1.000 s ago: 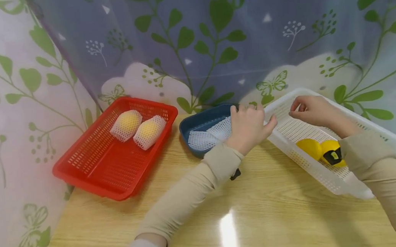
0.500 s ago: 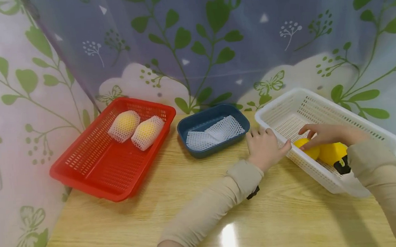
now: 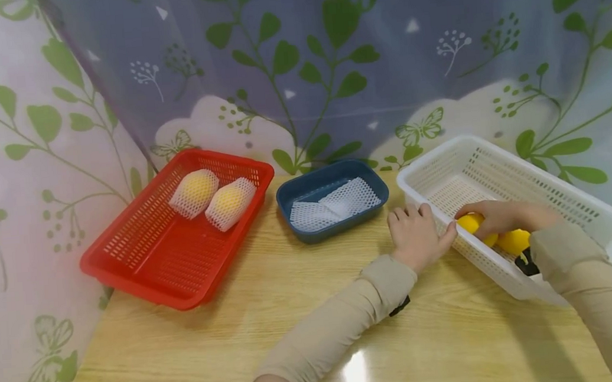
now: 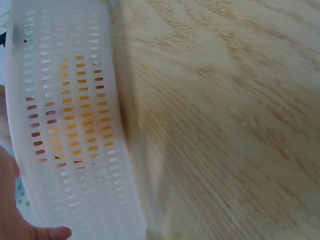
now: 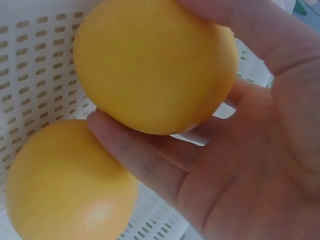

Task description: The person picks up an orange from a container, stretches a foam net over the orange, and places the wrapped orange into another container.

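Observation:
My right hand (image 3: 502, 217) reaches into the white basket (image 3: 556, 188) and grips a smooth, round yellow fruit (image 5: 155, 65). In the right wrist view its thumb lies over the fruit and its fingers lie under it. A second yellow fruit (image 5: 70, 185) sits just beside the fingertips in the same basket. At the basket's near left side, my left hand (image 3: 414, 236) holds the rim, its thumb on the edge. The left wrist view shows part of that hand (image 4: 12, 200) against the slotted outer wall, through which yellow shows.
A red basket (image 3: 147, 279) at the left holds two yellow fruits (image 3: 195, 193) in white foam nets. Between the baskets stands a small blue tray (image 3: 309, 236) with white foam nets (image 3: 357, 196) in it. All rest on a wooden table (image 3: 292, 292) against a patterned curtain (image 3: 297, 67).
My left hand has moved right from over the blue tray to the white basket's rim. My right hand has lowered into the basket and taken hold of a yellow fruit.

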Motion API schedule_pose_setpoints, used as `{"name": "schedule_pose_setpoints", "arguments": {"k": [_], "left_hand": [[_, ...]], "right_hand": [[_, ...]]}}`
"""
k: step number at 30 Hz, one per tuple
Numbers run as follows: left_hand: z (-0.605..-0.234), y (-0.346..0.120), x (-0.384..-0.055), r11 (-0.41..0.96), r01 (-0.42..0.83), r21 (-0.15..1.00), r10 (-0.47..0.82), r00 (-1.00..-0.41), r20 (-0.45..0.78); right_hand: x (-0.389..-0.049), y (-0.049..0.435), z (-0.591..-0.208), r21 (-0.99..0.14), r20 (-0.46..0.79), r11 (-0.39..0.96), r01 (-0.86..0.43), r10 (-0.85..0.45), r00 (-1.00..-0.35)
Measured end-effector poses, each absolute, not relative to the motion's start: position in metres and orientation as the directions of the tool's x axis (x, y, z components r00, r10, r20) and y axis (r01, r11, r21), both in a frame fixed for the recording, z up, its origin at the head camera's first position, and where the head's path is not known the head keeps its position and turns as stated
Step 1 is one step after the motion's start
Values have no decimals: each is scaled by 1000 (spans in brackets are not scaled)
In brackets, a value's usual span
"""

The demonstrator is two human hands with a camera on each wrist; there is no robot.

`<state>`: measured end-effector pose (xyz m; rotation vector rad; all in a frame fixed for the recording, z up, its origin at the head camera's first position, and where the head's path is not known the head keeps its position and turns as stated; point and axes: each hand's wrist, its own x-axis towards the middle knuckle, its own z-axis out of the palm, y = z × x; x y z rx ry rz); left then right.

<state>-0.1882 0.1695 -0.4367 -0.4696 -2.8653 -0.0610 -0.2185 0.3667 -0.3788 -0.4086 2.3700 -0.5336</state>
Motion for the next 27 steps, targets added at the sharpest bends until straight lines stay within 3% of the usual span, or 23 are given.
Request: {"name": "schedule_pose_setpoints", "arguments": {"k": [8, 15, 22, 27], "left_hand": [[-442, 168, -190, 930, 367, -12, 351, -878, 325], [-436, 164, -192, 896, 443, -20, 425, -845, 325], [-419, 149, -193, 793, 586, 168, 531, -799, 282], [-411, 131, -188, 651, 673, 352, 559, -738, 377]], "right_hand": [[-214, 369, -381, -460, -518, 875, -149, -401, -756], [-208, 370, -371, -429, -419, 874, -228, -416, -807], [-205, 367, -351, -393, -343, 884, -253, -396, -852], [-205, 364, -338, -352, -257, 897, -268, -368, -893]]}}
